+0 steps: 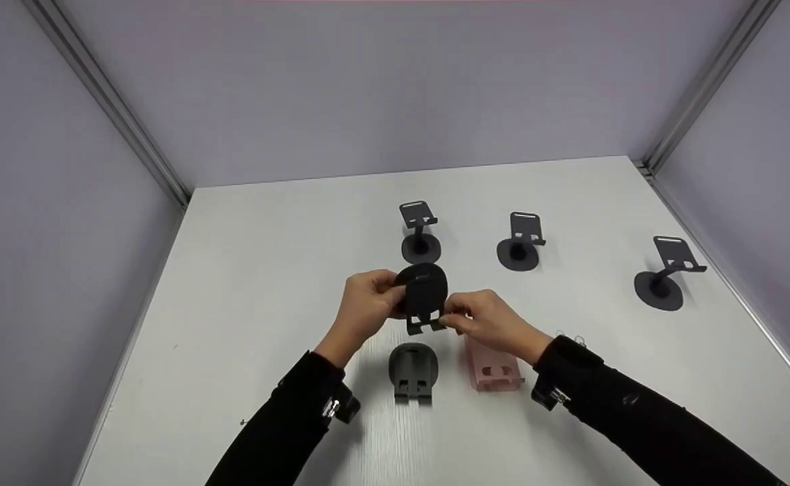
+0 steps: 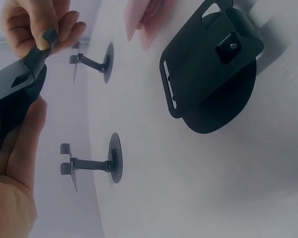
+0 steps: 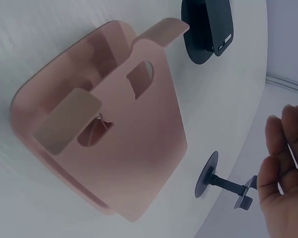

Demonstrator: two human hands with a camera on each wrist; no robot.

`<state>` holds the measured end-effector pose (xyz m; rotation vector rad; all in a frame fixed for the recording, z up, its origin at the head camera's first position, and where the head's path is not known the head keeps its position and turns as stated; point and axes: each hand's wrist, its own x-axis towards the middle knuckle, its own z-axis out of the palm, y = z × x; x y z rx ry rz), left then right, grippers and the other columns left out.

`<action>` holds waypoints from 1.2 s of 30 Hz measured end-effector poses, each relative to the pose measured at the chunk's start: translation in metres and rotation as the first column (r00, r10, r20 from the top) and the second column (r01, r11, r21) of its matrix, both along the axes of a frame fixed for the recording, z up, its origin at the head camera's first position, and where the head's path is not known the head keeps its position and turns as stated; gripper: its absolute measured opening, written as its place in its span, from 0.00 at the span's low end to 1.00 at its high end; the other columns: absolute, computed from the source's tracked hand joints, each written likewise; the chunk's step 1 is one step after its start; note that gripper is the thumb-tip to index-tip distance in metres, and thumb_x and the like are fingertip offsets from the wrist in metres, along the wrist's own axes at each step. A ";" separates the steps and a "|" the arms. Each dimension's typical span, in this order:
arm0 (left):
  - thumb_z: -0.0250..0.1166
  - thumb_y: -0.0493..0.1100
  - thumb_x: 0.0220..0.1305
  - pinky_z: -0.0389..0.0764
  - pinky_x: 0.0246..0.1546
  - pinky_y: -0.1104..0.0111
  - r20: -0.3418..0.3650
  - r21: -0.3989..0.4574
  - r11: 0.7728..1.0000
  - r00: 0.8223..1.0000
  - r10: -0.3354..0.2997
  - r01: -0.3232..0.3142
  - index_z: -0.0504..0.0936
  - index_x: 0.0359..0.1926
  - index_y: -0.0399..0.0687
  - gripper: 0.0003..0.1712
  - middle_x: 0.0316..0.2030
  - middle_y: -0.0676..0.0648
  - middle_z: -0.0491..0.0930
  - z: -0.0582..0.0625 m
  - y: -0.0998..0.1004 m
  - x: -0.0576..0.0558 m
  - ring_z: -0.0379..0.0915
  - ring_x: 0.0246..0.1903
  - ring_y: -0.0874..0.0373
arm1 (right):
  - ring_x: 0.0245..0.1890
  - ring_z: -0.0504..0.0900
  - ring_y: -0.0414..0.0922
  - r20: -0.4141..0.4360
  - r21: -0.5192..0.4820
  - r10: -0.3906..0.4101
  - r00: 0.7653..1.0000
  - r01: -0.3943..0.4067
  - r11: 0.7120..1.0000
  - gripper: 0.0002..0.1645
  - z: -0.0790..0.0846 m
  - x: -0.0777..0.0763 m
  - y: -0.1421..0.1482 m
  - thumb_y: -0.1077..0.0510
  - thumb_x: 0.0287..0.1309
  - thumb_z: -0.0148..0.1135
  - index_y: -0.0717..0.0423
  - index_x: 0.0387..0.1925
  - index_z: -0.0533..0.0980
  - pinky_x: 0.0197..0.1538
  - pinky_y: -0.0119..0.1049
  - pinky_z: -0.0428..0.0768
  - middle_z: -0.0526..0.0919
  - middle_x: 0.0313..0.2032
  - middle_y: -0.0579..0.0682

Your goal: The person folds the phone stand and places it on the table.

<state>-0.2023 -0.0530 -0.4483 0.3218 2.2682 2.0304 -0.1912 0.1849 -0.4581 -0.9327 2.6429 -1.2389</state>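
Observation:
In the head view my left hand (image 1: 365, 302) grips a black folding phone stand (image 1: 427, 291) by its round base, above the table. My right hand (image 1: 486, 317) pinches the lower lip of that stand between thumb and fingers. The left wrist view shows the same held stand (image 2: 15, 84) at its left edge, partly hidden by the fingers. Below the hands a dark folded phone stand (image 1: 413, 371) lies on the table. A pink folded phone stand (image 1: 496, 368) lies beside it, under my right wrist, its upper part covered by the hand.
Three unfolded black phone stands stand farther back: one at the middle (image 1: 420, 236), one right of it (image 1: 520, 243) and one near the right edge (image 1: 664, 277). The white table (image 1: 266, 270) is bordered by pale panels (image 1: 395, 88) at the back and sides.

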 end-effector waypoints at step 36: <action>0.63 0.29 0.64 0.88 0.27 0.61 0.398 -0.266 0.959 0.895 0.199 -0.094 0.83 0.34 0.30 0.03 0.30 0.36 0.82 -0.039 -0.100 0.040 0.83 0.22 0.53 | 0.35 0.80 0.47 -0.231 0.176 -0.295 0.927 0.338 0.924 0.08 0.003 -0.029 0.094 0.63 0.66 0.65 0.61 0.46 0.82 0.40 0.45 0.77 0.85 0.34 0.50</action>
